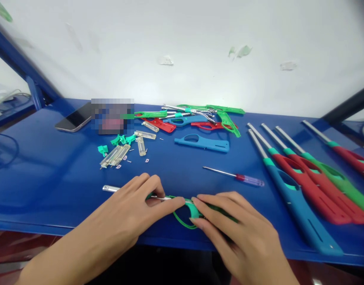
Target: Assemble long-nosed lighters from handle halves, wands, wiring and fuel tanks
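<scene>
A green long-nosed lighter [186, 213] lies at the front edge of the blue table [51, 190], its metal tube [110, 189] pointing left. My left hand [140, 202] presses its fingers down on the tube and the lighter's front. My right hand [229, 225] is closed over the green handle, hiding most of it. A screwdriver [234, 176] with a red and clear handle lies just beyond my right hand.
Several finished lighters [306, 186] in blue, red and green lie in a row at the right. Loose handle shells [202, 143], metal tubes and clear fuel tanks [115, 155] are scattered at the back. A phone [73, 118] lies at the back left.
</scene>
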